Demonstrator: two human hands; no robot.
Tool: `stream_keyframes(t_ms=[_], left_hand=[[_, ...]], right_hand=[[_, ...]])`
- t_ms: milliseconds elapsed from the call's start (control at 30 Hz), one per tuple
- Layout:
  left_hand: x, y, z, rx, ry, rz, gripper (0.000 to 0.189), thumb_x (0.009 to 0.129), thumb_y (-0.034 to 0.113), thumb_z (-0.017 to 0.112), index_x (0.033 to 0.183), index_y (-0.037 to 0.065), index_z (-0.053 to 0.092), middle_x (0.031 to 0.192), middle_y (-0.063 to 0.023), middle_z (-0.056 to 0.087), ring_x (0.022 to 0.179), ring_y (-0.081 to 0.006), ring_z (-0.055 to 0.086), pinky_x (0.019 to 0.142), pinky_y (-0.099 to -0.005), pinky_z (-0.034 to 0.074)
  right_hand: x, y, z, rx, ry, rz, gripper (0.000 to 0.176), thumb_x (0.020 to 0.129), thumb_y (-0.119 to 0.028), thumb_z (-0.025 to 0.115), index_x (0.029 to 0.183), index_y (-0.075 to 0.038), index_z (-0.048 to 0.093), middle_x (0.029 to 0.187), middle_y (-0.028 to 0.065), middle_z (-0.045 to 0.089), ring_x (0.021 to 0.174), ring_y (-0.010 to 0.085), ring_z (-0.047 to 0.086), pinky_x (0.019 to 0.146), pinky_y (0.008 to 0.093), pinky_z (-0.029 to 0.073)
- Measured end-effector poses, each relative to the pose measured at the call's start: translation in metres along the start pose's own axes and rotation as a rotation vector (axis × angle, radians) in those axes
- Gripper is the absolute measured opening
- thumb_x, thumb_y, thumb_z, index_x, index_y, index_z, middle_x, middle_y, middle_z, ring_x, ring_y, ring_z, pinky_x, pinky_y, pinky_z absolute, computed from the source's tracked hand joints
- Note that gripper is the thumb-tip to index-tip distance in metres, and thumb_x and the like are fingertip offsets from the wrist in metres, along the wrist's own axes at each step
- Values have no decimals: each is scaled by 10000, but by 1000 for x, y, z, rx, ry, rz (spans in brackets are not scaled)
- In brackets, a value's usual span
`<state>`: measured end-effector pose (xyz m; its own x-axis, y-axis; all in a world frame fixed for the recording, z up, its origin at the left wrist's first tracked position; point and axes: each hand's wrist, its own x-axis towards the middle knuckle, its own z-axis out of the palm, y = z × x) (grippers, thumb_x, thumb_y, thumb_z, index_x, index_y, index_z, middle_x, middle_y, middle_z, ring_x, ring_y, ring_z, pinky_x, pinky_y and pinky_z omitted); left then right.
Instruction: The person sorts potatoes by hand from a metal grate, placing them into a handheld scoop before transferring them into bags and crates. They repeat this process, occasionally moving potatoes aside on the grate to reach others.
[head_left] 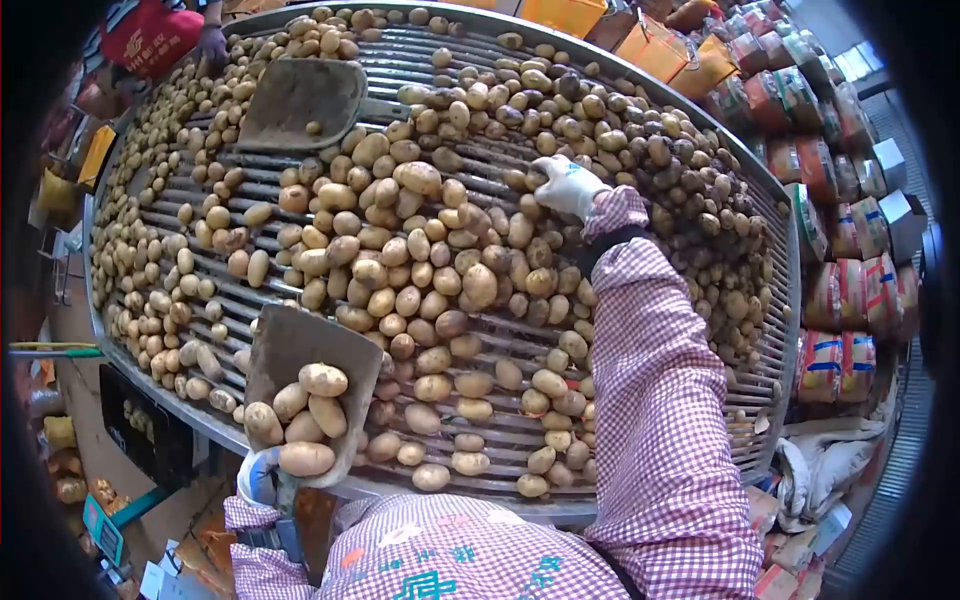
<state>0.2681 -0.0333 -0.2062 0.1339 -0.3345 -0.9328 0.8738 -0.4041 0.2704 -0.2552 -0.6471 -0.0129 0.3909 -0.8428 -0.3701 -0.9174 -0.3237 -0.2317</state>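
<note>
My left hand (262, 478), in a white and blue glove, is closed round the handle of a flat metal shovel (270, 365). Several larger potatoes (325, 412) lie on its blade, over the near edge of the slatted sorting table (510, 440). My right hand (568, 187), gloved in white, reaches far over the table. Its fingers are curled at a potato (535, 180), between the pale potatoes (400, 250) in the middle and a darker, dirtier heap (680, 170) on the right.
A second shovel (300, 105) rests on the table's far left part. Across there, a person's gloved hand (213, 45) is at the rim. Packed bags (840, 290) are stacked at the right, yellow crates (655, 50) behind. A dark scale-like device (150, 430) stands at the lower left.
</note>
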Motion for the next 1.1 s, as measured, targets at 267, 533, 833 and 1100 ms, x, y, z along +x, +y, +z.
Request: stream_keyframes(t_ms=[267, 533, 833, 1100], left_hand=[[2, 8, -18, -127, 31, -76, 182, 965, 162, 640, 1038, 17, 722, 938, -50, 711, 855, -164, 663, 768, -290, 547], [-167, -15, 156, 234, -59, 224, 198, 962, 134, 649, 1092, 1, 716, 965, -62, 715, 901, -167, 665, 810, -306, 553], [-190, -11, 234, 769, -289, 634, 224, 927, 116, 691, 1123, 13, 723, 997, -92, 730, 932, -217, 689, 849, -345, 562], [-160, 3, 200, 1132, -485, 921, 247, 889, 110, 734, 1125, 36, 732, 1013, -119, 744, 937, -268, 713, 865, -377, 567]], right_hand=[[-57, -1, 21, 345, -257, -232, 932, 810, -149, 692, 1632, -56, 265, 1412, 276, 595, 1273, 332, 607, 1051, 386, 488], [-168, -96, 31, -132, -415, -318, 722, 823, -189, 673, 1525, -210, 506, 1575, 304, 381, 1209, 438, 644, 1011, 449, 544], [-233, -105, 50, 1346, -449, -93, 674, 992, -232, 630, 1564, 12, 372, 1524, 164, 489, 1121, 218, 677, 944, 325, 576], [-250, -163, 115, 2235, -283, -49, 475, 1069, -263, 505, 1407, 69, 526, 1272, 183, 671, 1196, 275, 666, 953, 433, 618]])
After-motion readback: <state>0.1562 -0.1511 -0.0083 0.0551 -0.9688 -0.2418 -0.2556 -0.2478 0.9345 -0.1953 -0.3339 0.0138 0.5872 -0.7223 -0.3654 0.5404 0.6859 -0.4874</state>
